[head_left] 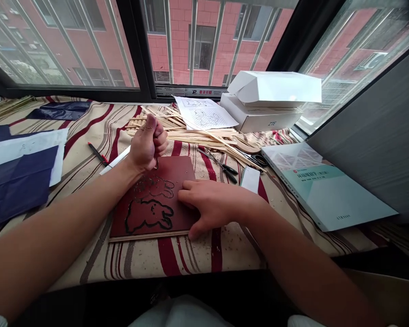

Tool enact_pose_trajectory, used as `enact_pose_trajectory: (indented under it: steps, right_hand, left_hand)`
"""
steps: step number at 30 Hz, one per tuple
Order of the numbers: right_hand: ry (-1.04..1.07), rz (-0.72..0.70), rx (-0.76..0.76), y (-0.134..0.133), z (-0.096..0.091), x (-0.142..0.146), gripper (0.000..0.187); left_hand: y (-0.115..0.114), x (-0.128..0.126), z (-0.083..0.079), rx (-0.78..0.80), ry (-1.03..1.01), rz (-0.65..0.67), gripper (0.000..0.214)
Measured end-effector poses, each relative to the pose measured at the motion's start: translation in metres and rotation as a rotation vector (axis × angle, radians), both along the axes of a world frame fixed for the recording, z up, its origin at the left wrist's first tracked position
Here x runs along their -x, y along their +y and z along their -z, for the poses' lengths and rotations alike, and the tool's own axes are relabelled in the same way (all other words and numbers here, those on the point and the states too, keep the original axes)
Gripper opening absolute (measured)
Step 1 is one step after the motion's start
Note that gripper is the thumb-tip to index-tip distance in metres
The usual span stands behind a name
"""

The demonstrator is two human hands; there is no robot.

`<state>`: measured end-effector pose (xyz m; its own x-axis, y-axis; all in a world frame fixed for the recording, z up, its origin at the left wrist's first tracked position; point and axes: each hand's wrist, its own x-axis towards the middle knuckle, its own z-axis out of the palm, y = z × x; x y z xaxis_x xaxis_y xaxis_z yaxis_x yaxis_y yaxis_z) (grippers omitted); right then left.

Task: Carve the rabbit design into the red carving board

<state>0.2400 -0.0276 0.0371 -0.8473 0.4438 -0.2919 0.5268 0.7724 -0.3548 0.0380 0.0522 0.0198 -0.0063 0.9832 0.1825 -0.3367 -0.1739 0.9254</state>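
Note:
A dark red board (177, 172) lies flat on the striped cloth, with an animal outline carved into it. My left hand (148, 144) is closed in a fist at the board's far left corner, gripping a thin carving tool whose tip touches the board. My right hand (211, 203) lies flat on the board's right edge, fingers spread, pressing it down.
Wooden sticks (191, 134), a printed drawing (204, 113) and white boxes (269, 102) lie behind the board. Black-handled tools (221, 165), a light blue book (327, 186), a red-and-black pen (97, 153) and dark blue carbon sheets (17, 177) surround it. Wood chips litter the cloth.

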Motion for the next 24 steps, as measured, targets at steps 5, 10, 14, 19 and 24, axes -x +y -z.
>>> enact_pose_trajectory:
  steps: [5,10,14,19,24]
  right_hand:
    - [0.018,0.0,0.02,0.001,0.001,-0.001,0.058]
    - [0.005,0.01,0.018,0.001,0.0,0.0,0.058]
    - [0.003,-0.003,0.013,0.001,0.0,0.0,0.057]
    - [0.005,0.013,0.033,0.001,-0.001,0.0,0.054]
    - [0.005,0.015,0.045,0.002,-0.001,0.001,0.053]
  left_hand:
    - [0.0,-0.001,0.001,0.004,0.023,0.083,0.064]
    - [0.0,-0.018,0.014,-0.212,0.047,-0.225,0.06]
    - [0.005,-0.017,0.016,-0.167,-0.055,-0.331,0.057]
    - [0.0,-0.006,0.003,-0.028,0.051,0.122,0.063]
    - [0.0,0.002,-0.004,0.088,0.036,0.237,0.066]
